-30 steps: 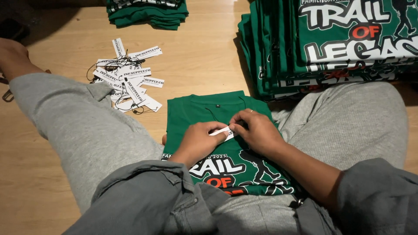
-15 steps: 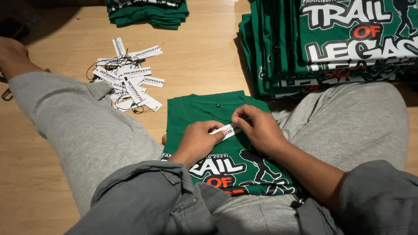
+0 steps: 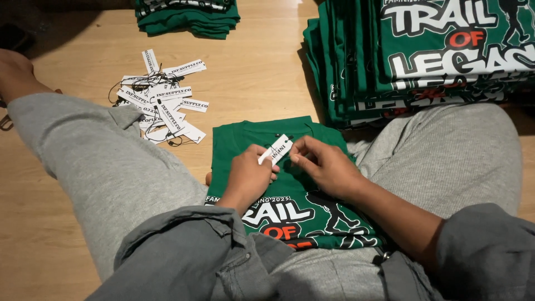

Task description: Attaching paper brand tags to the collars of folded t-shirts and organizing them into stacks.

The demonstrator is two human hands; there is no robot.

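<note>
Left hand (image 3: 248,177): your fingers pinch the lower end of the white paper hang tag (image 3: 277,148); the grip is pressed together on it, which keeps the tag tilted up off the cloth.
Right hand (image 3: 325,166): your fingertips are pinched together at the tag's upper end, where a thin dark string seems to run; whether they hold the string itself, you cannot tell.
Folded green T-shirt (image 3: 290,195): it lies flat across your lap, collar away from you, so the neck area sits right under both hands; white and red print faces up.
Loose tags (image 3: 161,103): a heap with dark strings on the wooden floor (image 3: 256,67), left of your knee, within reach.
Shirt stacks: a tall pile of folded green shirts (image 3: 423,53) by the floor's far right edge; a smaller pile (image 3: 186,14) at the far edge.
</note>
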